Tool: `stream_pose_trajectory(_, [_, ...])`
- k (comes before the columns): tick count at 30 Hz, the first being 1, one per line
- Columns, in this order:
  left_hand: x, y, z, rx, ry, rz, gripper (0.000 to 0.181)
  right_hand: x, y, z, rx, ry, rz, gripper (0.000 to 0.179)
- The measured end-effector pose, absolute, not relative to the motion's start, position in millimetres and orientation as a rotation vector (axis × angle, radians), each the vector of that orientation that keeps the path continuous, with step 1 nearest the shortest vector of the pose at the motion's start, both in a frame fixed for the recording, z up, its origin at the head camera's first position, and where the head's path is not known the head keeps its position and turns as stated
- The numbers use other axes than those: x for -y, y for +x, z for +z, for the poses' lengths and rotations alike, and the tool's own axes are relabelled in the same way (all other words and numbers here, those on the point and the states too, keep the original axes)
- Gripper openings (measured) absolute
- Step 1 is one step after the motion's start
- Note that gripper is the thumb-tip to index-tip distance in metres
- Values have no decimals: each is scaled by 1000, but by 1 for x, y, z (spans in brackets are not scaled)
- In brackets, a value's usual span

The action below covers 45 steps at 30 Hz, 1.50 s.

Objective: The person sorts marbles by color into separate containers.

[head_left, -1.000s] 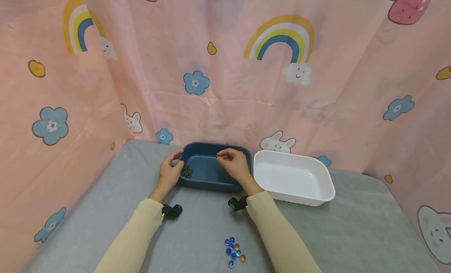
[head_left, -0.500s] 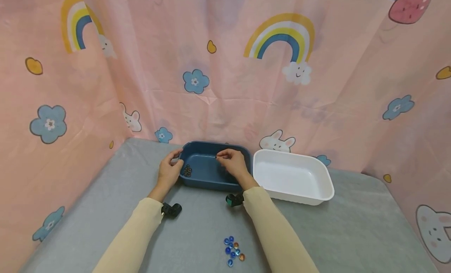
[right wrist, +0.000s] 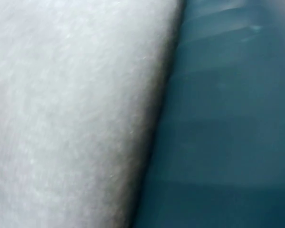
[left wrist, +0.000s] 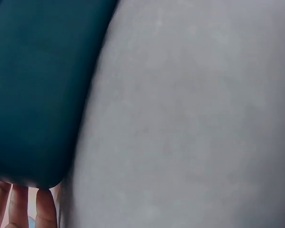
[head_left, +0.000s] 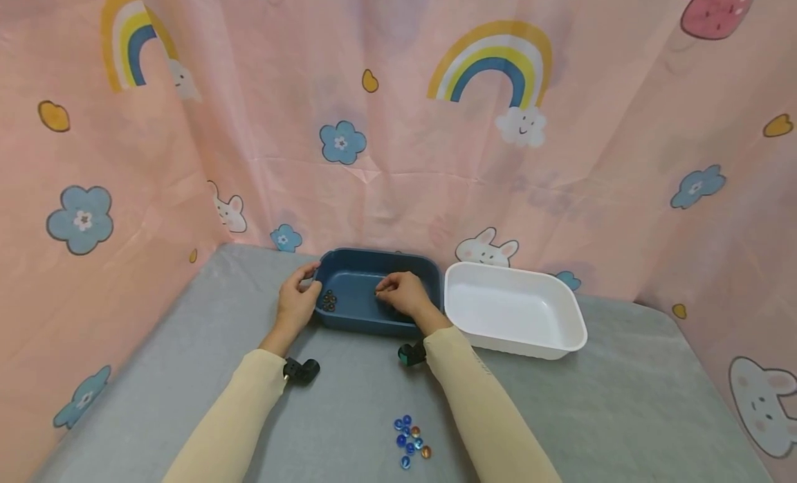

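My left hand (head_left: 296, 304) grips the left end of a dark blue plastic basin (head_left: 367, 325), thumb near the rim. In the left wrist view, several fingertips (left wrist: 46, 206) touch the basin's end wall. Over the middle of the basin, my right hand (head_left: 405, 293) has thumb and fingers pinched together on a small dark marble, mostly hidden by the fingertips. Several brown marbles (head_left: 328, 301) lie clustered in the basin's left front corner, close to my left thumb. The right wrist view shows only the basin's side wall (right wrist: 223, 142) and grey cloth.
A white basin (head_left: 510, 310) stands directly right of the blue one. Several blue and amber glass marbles (head_left: 408, 443) lie loose near the front, between my forearms. Grey cloth (head_left: 610, 400) covers the table, and a pink patterned curtain (head_left: 398, 192) hangs behind.
My right hand has moved slightly left and lower inside the blue basin, fingers still pinched. The left hand keeps its hold on the basin's end. The head view has shifted slightly.
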<state>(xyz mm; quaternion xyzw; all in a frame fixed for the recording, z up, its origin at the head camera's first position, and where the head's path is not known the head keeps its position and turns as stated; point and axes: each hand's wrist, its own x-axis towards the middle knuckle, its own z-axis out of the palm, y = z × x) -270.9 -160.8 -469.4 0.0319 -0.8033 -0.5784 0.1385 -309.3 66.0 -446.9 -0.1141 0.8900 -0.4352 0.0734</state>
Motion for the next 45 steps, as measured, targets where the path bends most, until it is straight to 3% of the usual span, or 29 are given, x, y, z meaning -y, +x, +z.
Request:
stream_pose_trajectory(23, [161, -272, -473, 2328, 113, -1668, 40, -63, -307, -447, -2764, -410, -1051, 9])
stream_pose_trajectory(30, [161, -272, -472, 2324, 120, -1666, 40, -66, -308, -447, -2743, -392, -1153, 21])
stream_pose_trajectory(45, [160, -271, -471, 2328, 125, -1659, 40, -67, -305, -444, -2718, -440, -1351, 24])
